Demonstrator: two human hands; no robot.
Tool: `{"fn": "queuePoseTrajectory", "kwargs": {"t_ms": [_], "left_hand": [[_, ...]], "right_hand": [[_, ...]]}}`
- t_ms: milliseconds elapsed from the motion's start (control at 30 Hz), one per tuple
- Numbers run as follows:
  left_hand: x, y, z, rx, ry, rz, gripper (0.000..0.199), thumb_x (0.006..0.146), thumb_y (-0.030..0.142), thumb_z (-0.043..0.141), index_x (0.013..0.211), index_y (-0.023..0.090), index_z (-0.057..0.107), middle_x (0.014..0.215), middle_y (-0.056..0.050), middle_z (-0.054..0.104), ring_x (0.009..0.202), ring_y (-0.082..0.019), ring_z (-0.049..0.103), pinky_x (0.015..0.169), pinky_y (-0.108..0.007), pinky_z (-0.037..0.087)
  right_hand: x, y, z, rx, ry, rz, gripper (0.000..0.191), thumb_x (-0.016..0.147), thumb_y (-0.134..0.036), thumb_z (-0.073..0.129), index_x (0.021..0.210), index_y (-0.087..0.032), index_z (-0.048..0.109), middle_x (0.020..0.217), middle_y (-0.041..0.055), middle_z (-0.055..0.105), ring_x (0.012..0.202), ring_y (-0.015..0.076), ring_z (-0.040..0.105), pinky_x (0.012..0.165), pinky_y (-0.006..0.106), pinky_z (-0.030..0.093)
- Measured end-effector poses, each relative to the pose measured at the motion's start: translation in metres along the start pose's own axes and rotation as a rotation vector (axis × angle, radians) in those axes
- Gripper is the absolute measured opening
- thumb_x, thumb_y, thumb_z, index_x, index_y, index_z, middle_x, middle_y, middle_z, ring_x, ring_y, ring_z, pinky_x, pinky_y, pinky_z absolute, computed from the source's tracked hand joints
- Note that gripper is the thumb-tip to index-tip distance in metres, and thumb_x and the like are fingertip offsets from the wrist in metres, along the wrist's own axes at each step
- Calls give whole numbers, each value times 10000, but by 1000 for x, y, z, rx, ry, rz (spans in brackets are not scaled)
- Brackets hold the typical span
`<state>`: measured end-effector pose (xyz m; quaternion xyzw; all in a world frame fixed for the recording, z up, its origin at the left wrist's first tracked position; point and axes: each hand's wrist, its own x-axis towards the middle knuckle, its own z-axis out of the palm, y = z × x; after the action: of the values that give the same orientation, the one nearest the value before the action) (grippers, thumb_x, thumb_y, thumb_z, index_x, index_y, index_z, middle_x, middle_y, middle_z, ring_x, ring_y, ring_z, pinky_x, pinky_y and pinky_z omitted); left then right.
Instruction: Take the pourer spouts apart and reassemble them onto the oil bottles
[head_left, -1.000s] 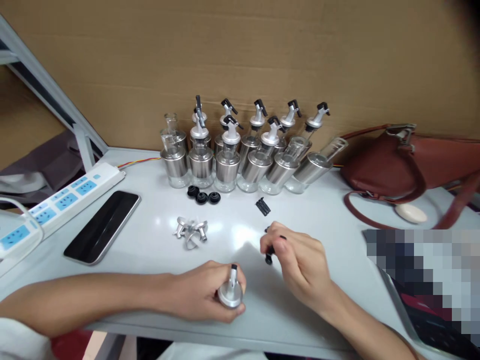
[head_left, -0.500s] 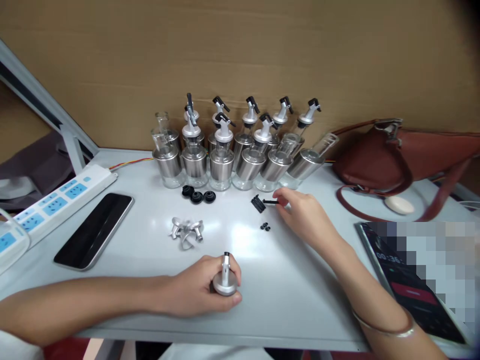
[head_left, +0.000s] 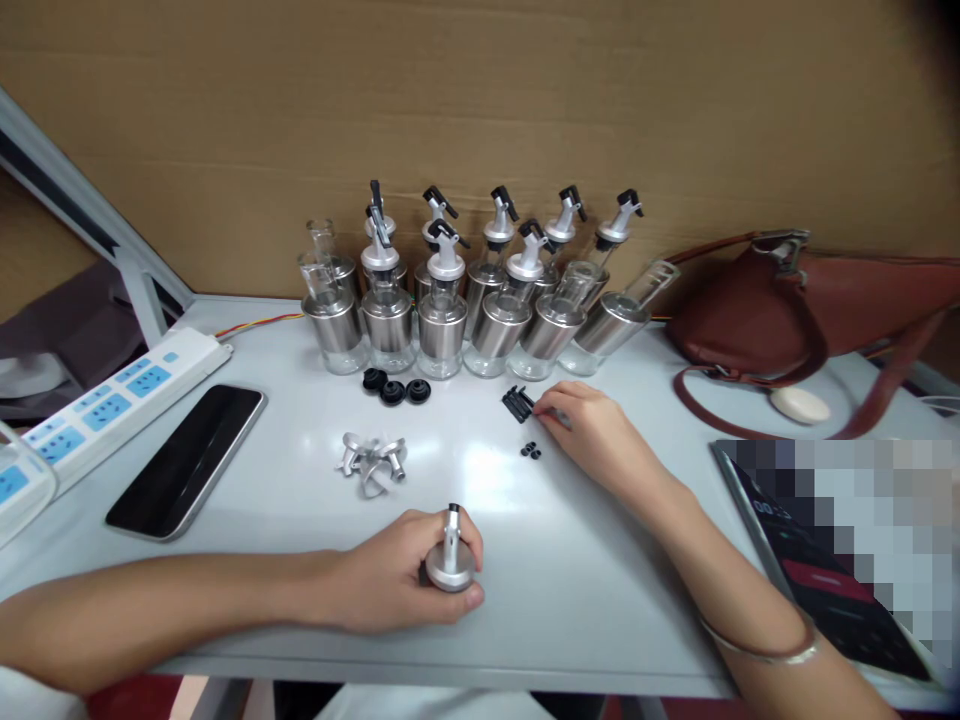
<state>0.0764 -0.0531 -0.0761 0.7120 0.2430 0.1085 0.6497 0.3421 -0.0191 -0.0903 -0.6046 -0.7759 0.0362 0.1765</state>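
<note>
My left hand [head_left: 397, 575] is wrapped around a silver pourer spout [head_left: 451, 565] with a small black tip, held upright near the table's front edge. My right hand [head_left: 589, 430] pinches the end of a thin black lever [head_left: 527, 398], right beside a small group of similar black levers [head_left: 514, 405]. Just below them lie several small black plugs [head_left: 531, 451]. More silver pourer spouts [head_left: 375, 465] are heaped left of centre. Black ribbed stoppers [head_left: 393, 392] rest behind that heap.
Rows of glass-and-steel bottles [head_left: 442, 330] stand at the back, several topped with pourers. A phone [head_left: 187, 460] and a power strip [head_left: 112, 405] lie left. On the right are a brown bag [head_left: 735, 310], a white oval object [head_left: 799, 405] and a device with a screen [head_left: 825, 580].
My right hand has shifted slightly left, and the lever in its fingers has turned from level to slanted, now against the lever group. My left hand stays in place.
</note>
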Motion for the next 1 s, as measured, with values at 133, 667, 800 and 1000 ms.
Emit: {"fn": "queuePoseTrajectory", "kwargs": {"t_ms": [133,667,800,1000], "left_hand": [[-1,0,0,1,4,-2,130,783,270,554,799,196,449,610,74,370,527,-91,316,502,-216,273],[0,1,0,4,-1,0,128,784,266,558,807,191,457,605,75,366,522,-89,313,495,-212,270],[0,1,1,10,5,3,131,779,264,562,807,193,455,609,75,367,530,-88,317,501,-209,277],[-1,1,1,26,4,9,122,785,260,558,803,190,460,613,71,377,534,-91,325,507,-213,281]], "right_hand": [[0,-1,0,29,16,-8,119,829,-92,595,828,-158,694,846,63,707,801,237,667,737,338,517],[-1,2,3,3,57,-50,212,877,-147,530,886,-126,741,885,110,688,806,249,650,762,366,536],[-2,2,2,-52,23,-6,190,867,-155,560,917,-142,743,900,106,692,833,266,648,769,380,522],[-2,3,1,-136,19,45,201,858,-153,568,960,-151,741,923,113,692,865,289,637,767,399,504]]}}
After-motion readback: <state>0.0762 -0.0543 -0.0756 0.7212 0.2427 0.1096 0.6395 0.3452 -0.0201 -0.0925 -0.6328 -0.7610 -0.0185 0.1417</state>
